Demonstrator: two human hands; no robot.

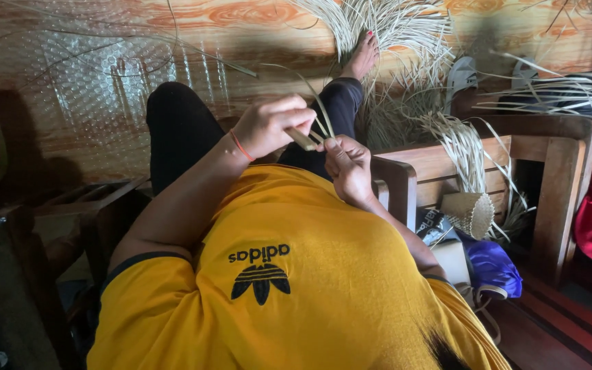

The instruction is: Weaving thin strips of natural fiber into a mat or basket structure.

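Fingers of left hand [268,125] pinched shut on pale leaf strips [307,137], right hand [347,168] closed on their lower ends, keeping strands taut above lap.

There is one view only, from a camera on the person's head, tipped steeply down over the chest and lap. The yellow shirt [289,274] fills the lower frame, very close; the patterned floor [90,82] runs across the top, farther off, feet pointing upward.

Yellow shirt [323,274], black trousers [179,130], pale straw strips [320,127], orange wristband [241,146].
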